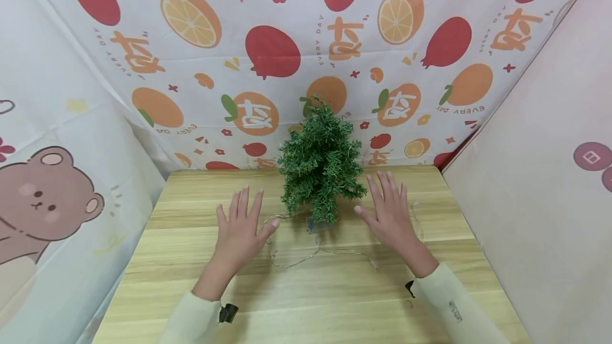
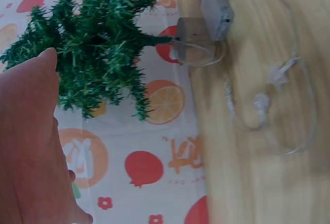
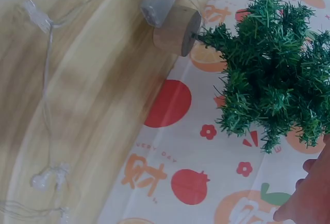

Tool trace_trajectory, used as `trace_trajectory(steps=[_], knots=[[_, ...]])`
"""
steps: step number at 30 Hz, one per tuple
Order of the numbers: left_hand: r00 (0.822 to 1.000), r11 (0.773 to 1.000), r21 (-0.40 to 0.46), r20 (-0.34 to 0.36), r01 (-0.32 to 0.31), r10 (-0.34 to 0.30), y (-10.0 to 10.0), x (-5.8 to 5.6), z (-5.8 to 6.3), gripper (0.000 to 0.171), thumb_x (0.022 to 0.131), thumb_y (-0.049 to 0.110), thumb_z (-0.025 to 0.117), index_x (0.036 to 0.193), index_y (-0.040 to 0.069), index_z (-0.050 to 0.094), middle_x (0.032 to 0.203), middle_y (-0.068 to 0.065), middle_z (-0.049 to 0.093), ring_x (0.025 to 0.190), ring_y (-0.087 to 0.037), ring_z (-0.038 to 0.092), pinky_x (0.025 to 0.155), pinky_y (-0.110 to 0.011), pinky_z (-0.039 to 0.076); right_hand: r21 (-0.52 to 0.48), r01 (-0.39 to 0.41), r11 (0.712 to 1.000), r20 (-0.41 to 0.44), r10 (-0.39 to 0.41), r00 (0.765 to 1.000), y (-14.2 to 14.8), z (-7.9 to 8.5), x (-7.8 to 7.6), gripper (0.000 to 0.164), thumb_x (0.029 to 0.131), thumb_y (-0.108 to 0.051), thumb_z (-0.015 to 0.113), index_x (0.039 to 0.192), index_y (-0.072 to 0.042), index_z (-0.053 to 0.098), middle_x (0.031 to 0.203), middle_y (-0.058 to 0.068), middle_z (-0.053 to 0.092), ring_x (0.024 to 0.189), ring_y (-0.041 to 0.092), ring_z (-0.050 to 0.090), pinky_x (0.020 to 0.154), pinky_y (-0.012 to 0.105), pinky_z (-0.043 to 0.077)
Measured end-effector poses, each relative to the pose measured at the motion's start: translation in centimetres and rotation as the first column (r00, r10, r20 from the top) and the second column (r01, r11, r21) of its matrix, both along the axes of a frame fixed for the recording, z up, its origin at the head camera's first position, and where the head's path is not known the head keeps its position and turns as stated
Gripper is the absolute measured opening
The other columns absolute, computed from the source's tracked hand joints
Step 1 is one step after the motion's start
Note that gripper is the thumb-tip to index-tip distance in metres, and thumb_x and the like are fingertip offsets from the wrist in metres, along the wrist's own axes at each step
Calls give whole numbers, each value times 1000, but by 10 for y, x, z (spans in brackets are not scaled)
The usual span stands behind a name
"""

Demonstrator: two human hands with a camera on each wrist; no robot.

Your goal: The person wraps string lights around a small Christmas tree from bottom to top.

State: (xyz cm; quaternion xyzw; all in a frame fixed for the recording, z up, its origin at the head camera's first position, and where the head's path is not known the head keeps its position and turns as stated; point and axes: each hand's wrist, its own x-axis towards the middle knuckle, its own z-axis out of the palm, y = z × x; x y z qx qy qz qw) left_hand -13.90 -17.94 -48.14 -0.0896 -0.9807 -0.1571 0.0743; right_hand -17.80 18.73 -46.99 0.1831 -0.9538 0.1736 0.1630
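A small green artificial Christmas tree stands upright near the back of the wooden table, on a round wooden base. Close beside the base lies a clear battery box. A string of lights on thin clear wire trails over the tabletop around the tree's foot. To the left of the tree, my left hand is spread with straight fingers, holding nothing. My right hand is spread likewise on the tree's right side, its fingertips close to the lower branches. Both wrist views show the tree beyond the hand.
The wooden table ends against a white cloth backdrop printed with fruit. Pale cloth walls stand at both sides, the left one with a printed bear. More light wire lies by the right wrist.
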Motion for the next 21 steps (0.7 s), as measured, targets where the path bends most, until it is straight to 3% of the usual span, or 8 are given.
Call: trace_trajectory(steps=[8, 15, 21], knots=[[999, 997, 77, 35, 8, -10, 3, 17, -25, 85, 99, 61, 51, 163, 17, 15, 169, -19, 4, 153, -44, 7, 116, -73, 6, -57, 14, 998, 37, -12, 999, -2, -20, 7, 78, 101, -56, 49, 160, -13, 25, 163, 20, 23, 154, 42, 12, 119, 69, 3], [998, 999, 52, 61, 12, -15, -3, 24, -46, 85, 100, 62, 49, 163, 15, 16, 168, -21, 7, 152, -44, 12, 116, -68, 16, -110, 35, 993, 67, -27, 997, 0, -39, 14, 76, 101, -54, 51, 161, -16, 22, 163, 19, 23, 154, 41, 11, 119, 69, 3], [998, 999, 32, 62, 19, -21, 1, 33, -65, 82, 100, 61, 49, 160, 10, 26, 165, -24, 17, 148, -46, 26, 111, -69, 28, -138, 67, 988, 110, -52, 993, 1, -56, 21, 74, 103, -52, 48, 161, -16, 21, 162, 20, 25, 152, 42, 16, 120, 67, 4]])
